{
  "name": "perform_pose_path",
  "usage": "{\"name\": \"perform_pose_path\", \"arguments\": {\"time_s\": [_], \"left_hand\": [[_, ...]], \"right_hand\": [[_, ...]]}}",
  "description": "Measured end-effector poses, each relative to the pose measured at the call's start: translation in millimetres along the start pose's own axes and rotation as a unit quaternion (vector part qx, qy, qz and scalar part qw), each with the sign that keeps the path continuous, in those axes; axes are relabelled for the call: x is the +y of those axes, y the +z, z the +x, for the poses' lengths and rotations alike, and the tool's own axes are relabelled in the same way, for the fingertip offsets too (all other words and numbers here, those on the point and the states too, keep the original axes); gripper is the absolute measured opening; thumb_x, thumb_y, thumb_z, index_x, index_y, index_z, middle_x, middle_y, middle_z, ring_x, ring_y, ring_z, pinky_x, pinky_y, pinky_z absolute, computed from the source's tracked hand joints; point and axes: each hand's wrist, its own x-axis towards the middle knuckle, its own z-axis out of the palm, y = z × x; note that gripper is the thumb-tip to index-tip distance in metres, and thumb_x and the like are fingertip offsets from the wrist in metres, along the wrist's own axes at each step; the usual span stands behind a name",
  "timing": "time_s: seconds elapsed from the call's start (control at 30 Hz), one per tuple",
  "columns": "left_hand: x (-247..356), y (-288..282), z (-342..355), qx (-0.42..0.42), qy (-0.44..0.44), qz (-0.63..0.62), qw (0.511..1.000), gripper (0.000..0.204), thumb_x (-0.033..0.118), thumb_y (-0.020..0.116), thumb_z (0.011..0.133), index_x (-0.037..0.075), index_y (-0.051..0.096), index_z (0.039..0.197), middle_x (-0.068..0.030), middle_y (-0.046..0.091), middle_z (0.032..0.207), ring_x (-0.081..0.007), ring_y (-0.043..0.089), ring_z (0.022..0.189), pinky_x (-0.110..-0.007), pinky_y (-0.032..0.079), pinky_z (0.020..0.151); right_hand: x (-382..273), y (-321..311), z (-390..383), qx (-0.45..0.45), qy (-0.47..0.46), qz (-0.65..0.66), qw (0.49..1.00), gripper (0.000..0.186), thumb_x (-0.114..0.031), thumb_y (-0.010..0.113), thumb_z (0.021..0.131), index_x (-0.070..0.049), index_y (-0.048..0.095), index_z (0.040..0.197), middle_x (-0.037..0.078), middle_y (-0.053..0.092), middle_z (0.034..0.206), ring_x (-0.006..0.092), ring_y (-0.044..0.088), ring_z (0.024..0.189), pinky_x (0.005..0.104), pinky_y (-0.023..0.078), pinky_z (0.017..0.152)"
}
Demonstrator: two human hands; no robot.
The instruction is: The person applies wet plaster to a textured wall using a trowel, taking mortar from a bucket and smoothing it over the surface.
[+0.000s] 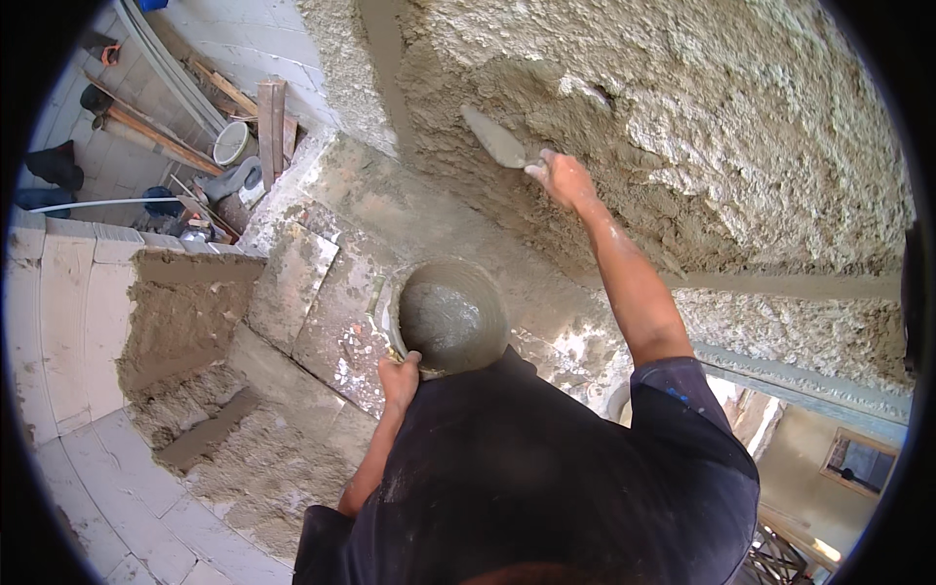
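My right hand (564, 179) is closed around the handle of a trowel (495, 138), its pointed blade lying against or just off the rough wall (624, 210) covered with wet grey-brown mortar. At my waist, my left hand (398, 378) grips the near left rim of a round bucket (393, 317). Wet grey mortar (444, 327) coats the inside of the bucket and lies at its bottom. Fingers of the left hand that curl under the rim are partly hidden. The right arm stretches up and forward, while the left one stays low.
Large mortar-smeared boards (292, 283) lie under the bucket. A white block wall (83, 322) with a mortared patch (195, 322) curves along the left. Beyond it are a white pail (231, 143), wooden planks (271, 132) and long pipes (171, 63). A window opening (860, 460) shows lower right.
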Motion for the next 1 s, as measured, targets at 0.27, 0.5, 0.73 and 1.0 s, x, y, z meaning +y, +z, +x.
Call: {"name": "perform_pose_path", "arguments": {"time_s": [0.27, 0.5, 0.73, 1.0], "left_hand": [[-24, 8, -31, 0.046, -0.015, 0.007, 0.999, 0.022, 0.009, 0.068, 0.076, -0.005, 0.056, 0.064, -0.0021, 0.054, 0.059, -0.0123, 0.049, 0.055, -0.036, 0.041, 0.052], [-34, 32, -53, 0.095, -0.035, -0.039, 0.994, 0.029, 0.010, 0.070, 0.075, 0.001, 0.050, 0.057, 0.0007, 0.050, 0.056, -0.0122, 0.044, 0.051, -0.037, 0.039, 0.049], [-58, 39, -59, 0.129, -0.019, -0.076, 0.989, 0.023, 0.010, 0.070, 0.073, -0.001, 0.053, 0.061, -0.0015, 0.052, 0.059, -0.0141, 0.047, 0.053, -0.037, 0.041, 0.052], [-33, 33, -74, 0.076, -0.030, -0.015, 0.997, 0.019, 0.008, 0.066, 0.075, -0.002, 0.055, 0.064, -0.0016, 0.054, 0.062, -0.0128, 0.049, 0.055, -0.035, 0.042, 0.053]], "right_hand": [[43, -141, -78, -0.003, 0.085, 0.045, 0.995, 0.042, -0.045, 0.059, 0.095, -0.004, 0.066, 0.101, 0.012, 0.067, 0.080, 0.0232, 0.062, 0.070, 0.0403, 0.052, 0.069], [14, -211, -157, 0.188, 0.047, -0.155, 0.969, 0.034, -0.038, 0.064, 0.093, -0.004, 0.065, 0.100, 0.017, 0.066, 0.080, 0.0320, 0.063, 0.067, 0.0430, 0.049, 0.063], [-50, -192, -189, -0.050, -0.059, 0.086, 0.993, 0.023, -0.028, 0.075, 0.086, -0.009, 0.072, 0.099, 0.005, 0.069, 0.080, 0.0139, 0.060, 0.063, 0.0330, 0.047, 0.055], [33, -94, -88, -0.087, 0.084, 0.212, 0.970, 0.033, -0.033, 0.068, 0.091, 0.000, 0.067, 0.088, 0.007, 0.060, 0.066, 0.0145, 0.055, 0.058, 0.0386, 0.047, 0.059]]}}
